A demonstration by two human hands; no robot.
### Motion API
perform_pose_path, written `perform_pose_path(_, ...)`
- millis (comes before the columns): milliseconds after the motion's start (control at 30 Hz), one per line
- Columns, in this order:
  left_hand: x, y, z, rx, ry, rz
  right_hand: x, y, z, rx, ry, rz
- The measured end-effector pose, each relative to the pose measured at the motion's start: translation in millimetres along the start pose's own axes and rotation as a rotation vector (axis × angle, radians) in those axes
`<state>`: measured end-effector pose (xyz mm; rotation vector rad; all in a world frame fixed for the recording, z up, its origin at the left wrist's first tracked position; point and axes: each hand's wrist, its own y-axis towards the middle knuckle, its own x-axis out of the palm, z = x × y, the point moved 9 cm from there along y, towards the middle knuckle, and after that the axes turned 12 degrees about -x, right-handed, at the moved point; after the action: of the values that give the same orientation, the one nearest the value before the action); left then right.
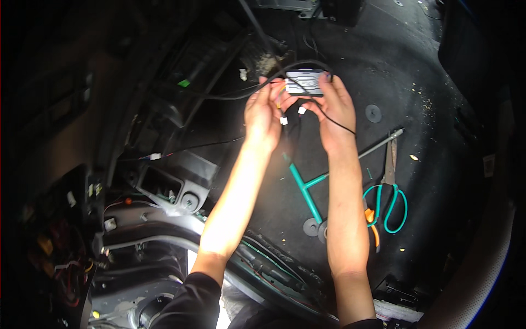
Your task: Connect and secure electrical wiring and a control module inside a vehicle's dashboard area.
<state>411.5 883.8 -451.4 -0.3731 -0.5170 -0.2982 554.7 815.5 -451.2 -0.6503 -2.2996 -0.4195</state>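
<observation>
A small flat electronic module (304, 82), silver-white on top with dark edges, is held up in front of me. My right hand (337, 107) grips its right end, thumb on top. At the module's left end, my left hand (262, 116) has its fingers closed round the thin red and yellow wires coming out there. A white plug (283, 120) hangs below my left fingers. Another white plug (302, 111) is by my right fingertips; whether they touch it I cannot tell. A black cable (309, 94) crosses in front of the module.
On the black floor lie a green-handled T-shaped tool (304, 192), green-handled scissors (390, 181) and an orange-handled tool (375, 233), partly under my right forearm. Round dark discs (373, 113) lie nearby. Exposed vehicle bodywork (164, 241) with loose wiring runs along the left and lower side.
</observation>
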Motion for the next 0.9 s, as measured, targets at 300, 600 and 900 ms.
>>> perform_pose_path(300,3.7,-57.1,-22.6,0.15,0.175,0.348,-31.3,14.5,13.9,-0.121,-0.201,0.089)
perform_pose_path(600,10.6,-379.4,-17.4,0.558,1.401,0.092,-54.8,13.0,23.8,-0.115,0.003,0.295)
perform_pose_path(900,-28.8,-405.6,-53.4,0.739,1.507,0.302,-58.6,68.3,14.7,-0.33,0.096,0.389)
